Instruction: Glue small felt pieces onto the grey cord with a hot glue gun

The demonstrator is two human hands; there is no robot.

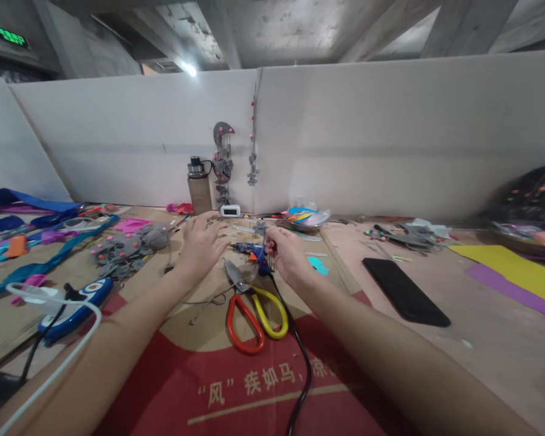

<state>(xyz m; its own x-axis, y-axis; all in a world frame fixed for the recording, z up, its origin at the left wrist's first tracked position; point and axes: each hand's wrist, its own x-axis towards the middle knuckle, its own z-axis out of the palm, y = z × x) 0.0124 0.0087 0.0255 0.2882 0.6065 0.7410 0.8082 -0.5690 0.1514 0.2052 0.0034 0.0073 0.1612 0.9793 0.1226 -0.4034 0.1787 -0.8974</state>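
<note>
My left hand (200,248) hovers over the cardboard, its fingers apart and nothing visible in them. To its right, the fingers of my right hand (287,253) are pinched together, with a small grey piece (260,227) at their tips. Its exact kind is too small to tell. A blue hot glue gun (262,261) with a black cord lies beside my right hand. Closer to me are scissors (240,287) with one red and one yellow handle, blades pointing away. Thin grey yarn (211,300) trails left of the scissors.
Grey yarn and felt pieces with pink dots (122,251) lie at left, near a blue-and-white device (79,309). A bottle (200,188) stands against the white partition (390,133). A black phone (404,290) and yellow sheet (513,272) lie right. Printed red cardboard (172,387) covers the front.
</note>
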